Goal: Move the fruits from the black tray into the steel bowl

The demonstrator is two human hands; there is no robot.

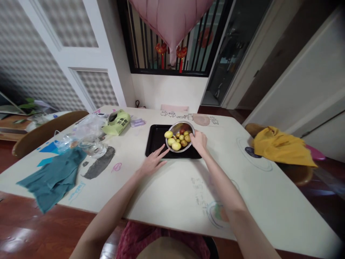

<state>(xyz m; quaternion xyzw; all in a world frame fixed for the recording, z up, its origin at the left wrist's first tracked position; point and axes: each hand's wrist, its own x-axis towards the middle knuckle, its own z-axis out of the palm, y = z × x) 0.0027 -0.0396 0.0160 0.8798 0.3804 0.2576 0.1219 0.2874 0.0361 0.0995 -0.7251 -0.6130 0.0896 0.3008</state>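
A shiny metal bowl [181,127] is tilted to the left above a black rectangular tray [156,138]. Inside it lie several round yellow, green-yellow and brownish fruits [184,143], whose kind I cannot tell. A few larger yellow ones [169,134] rest at the bowl's left rim. My right hand [198,141] grips the bowl by its right side, thumb at the rim. Near the tray's front edge, my left hand [153,162] has its fingers spread, with fingertips close to the bowl's lower left; whether they touch it I cannot tell.
Left on the white table [161,194] lie a teal cloth [55,178], a clear glass vessel [93,147], plastic bags [90,126] and a green printed package [118,122]. A yellow cloth [283,145] drapes a chair at right. A pink balloon [172,21] hangs ahead.
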